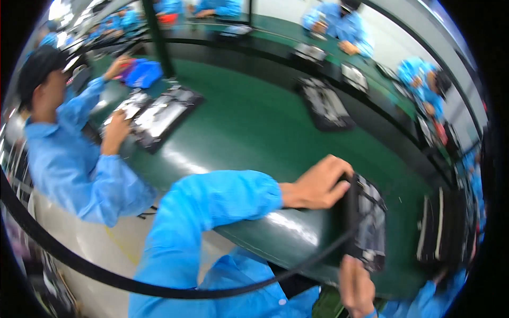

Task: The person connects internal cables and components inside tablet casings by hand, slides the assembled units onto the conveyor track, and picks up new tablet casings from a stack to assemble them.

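A black rectangular case (373,222) with shiny grey and silver parts on its face is at the right part of the green table, near its front edge. My left hand (321,183) grips its upper left corner, thumb and fingers closed over the dark edge. At the lower end, my right hand (356,286) holds the near corner between thumb and fingers. The case seems tilted, with its long dark side toward my left. What exactly the grey parts are is too blurred to tell.
Across the green table (249,122) lies a similar black case (324,103). At left a co-worker (69,138) handles silver-faced cases (164,114) beside a blue bag (143,73). Dark cases (445,225) stand stacked at right. A black cable or strap (175,291) crosses the foreground.
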Demonstrator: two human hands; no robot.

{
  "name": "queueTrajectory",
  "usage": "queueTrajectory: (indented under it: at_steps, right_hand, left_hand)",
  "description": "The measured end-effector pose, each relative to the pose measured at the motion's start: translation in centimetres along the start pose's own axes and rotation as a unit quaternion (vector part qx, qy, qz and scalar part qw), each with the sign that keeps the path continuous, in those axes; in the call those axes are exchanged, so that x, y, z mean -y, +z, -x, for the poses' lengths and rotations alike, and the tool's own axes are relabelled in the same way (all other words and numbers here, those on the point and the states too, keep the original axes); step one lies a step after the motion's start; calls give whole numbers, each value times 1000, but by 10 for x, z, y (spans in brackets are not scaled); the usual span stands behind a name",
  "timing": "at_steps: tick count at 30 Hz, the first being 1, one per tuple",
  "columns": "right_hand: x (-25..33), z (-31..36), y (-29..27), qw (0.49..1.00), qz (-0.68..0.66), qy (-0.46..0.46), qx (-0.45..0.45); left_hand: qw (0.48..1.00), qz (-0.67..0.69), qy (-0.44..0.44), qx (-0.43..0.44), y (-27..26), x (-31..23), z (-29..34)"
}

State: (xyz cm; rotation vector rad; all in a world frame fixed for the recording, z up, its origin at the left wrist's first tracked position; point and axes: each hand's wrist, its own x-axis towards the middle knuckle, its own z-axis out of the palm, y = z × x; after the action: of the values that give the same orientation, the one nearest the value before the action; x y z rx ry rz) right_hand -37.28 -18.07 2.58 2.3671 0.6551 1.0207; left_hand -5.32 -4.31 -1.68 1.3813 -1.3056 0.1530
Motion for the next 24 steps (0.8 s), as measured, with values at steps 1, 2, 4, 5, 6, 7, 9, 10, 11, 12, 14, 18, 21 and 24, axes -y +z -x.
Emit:
queueTrajectory:
  at_steps: [1,2,4,5,6,7,9,10,11,12,14,18,21,24]
  right_hand:
    - [18,-57,-30,985,-54,18,162]
    - [21,-67,-24,984,-82,-7,157]
    - [32,-75,-4,977,-138,-42,155]
    - [37,-77,-1,972,-166,-45,163]
    - [42,-78,1,971,-160,-34,175]
    - [46,-80,3,962,-191,-23,194]
    - [41,-85,6,951,-221,-7,216]
    - [31,-92,6,937,-284,29,203]
    - [21,-99,9,917,-347,63,185]
    - [14,-104,14,898,-390,144,144]
    - [-16,-99,40,924,-324,183,83]
    - [-79,-74,110,893,-233,383,54]
    - [-83,-9,172,585,-518,621,-70]
    - [-83,-20,167,598,-580,549,-67]
  left_hand:
    - [999,-3,-35,34,-2,-3,4]
    - [997,13,-51,55,0,-3,9]
    - [995,5,-54,84,-10,-8,11]
    - [993,8,-58,103,-11,-11,10]
    - [990,18,-59,129,-13,-12,8]
    - [986,22,-62,152,-13,-11,6]
    - [987,-24,-50,152,-6,-3,4]
    - [986,-77,-42,144,-4,-2,4]
    - [985,-77,-43,145,-5,-1,4]
    - [979,-67,-97,167,-7,-2,3]
    - [956,-56,-178,225,-14,-12,-4]
    - [941,-1,-248,230,-12,-20,-7]
    - [960,31,-216,174,3,-24,8]
    - [955,56,-246,154,2,-35,14]
